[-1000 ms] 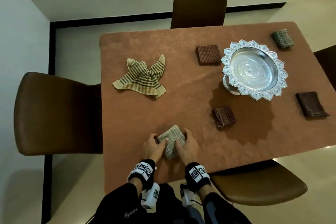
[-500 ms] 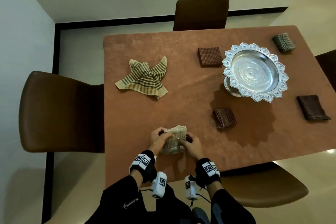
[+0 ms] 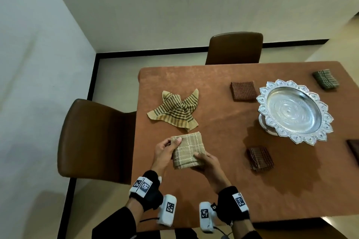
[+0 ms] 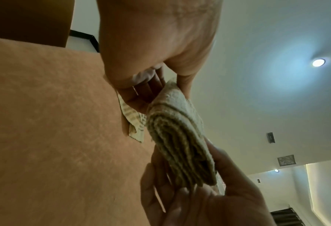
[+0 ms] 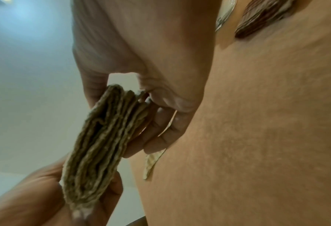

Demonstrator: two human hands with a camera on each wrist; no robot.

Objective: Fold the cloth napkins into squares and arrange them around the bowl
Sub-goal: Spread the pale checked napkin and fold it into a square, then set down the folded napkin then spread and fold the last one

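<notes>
Both hands hold a folded beige checked napkin (image 3: 188, 150) a little above the brown table (image 3: 223, 190), near its front left part. My left hand (image 3: 172, 145) pinches its left edge, thumb on top. My right hand (image 3: 202, 161) pinches its near right corner. The left wrist view shows the napkin's stacked layers (image 4: 180, 145) edge-on between thumb and fingers; so does the right wrist view (image 5: 102, 137). The silver bowl (image 3: 261, 103) stands at the right. A striped napkin (image 3: 174, 112) lies crumpled and unfolded just beyond my hands.
Folded napkins lie around the bowl: a red-brown one (image 3: 242, 90) to its left, a green one (image 3: 326, 79) behind, a brown one (image 3: 260, 159) in front, a dark one (image 3: 354, 149) at the right edge. Brown chairs stand at the left (image 3: 93, 137) and far side (image 3: 235, 48).
The beige napkin went from being pressed flat on the table to being lifted in both hands and carried a little away from the front edge. The other napkins and the bowl stayed put.
</notes>
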